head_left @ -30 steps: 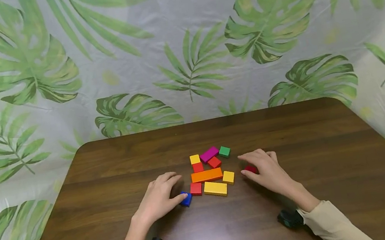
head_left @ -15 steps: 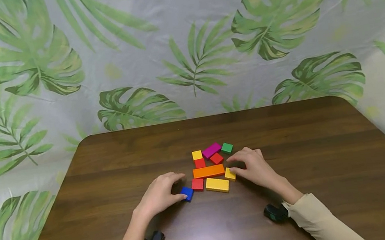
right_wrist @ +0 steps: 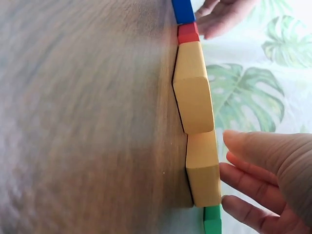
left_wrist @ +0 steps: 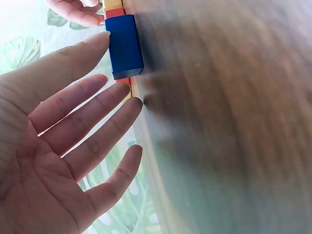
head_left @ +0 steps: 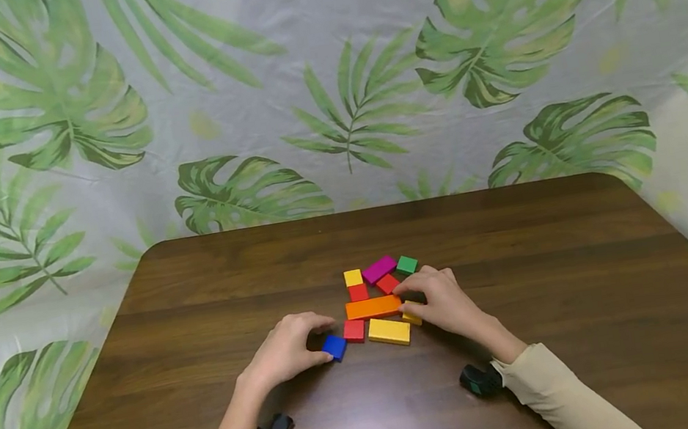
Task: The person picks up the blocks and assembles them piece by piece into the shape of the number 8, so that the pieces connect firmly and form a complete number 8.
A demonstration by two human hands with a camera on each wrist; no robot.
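Observation:
In the head view my left hand hovers beside a blue block, thumb tip right at its near-left edge. The left wrist view shows that hand's fingers loosely spread, the thumb overlapping the edge of the blue block. My right hand reaches over the right end of a long orange block, thumb and forefinger apart around that end. It partly covers a small yellow block. In the right wrist view, its fingertips stand just beyond the small yellow block.
Around the orange block lie a long yellow block, a red block, another red block, a yellow cube, a third red block, a magenta block and a green block. The wooden table meets a leaf-patterned cloth.
My right hand has moved left, from a dark red block beside the group to the orange block's right end. That red block is now out of sight. The left hand stays by the blue block.

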